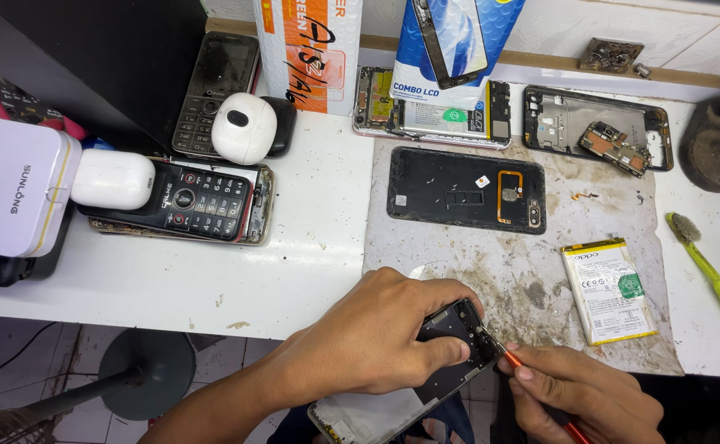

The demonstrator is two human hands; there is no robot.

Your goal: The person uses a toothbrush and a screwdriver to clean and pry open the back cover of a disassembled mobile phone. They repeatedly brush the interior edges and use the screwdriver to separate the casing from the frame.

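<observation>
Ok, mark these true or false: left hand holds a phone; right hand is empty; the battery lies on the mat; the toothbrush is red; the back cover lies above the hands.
1. The left hand holds a phone: true.
2. The right hand is empty: false, it holds a red tool against the phone.
3. The battery lies on the mat: true.
4. The toothbrush is red: false, it is yellow-green.
5. The back cover lies above the hands: true.

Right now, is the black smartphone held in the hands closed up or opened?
Opened: the black smartphone shows bare internals; a black back cover lies apart.
</observation>
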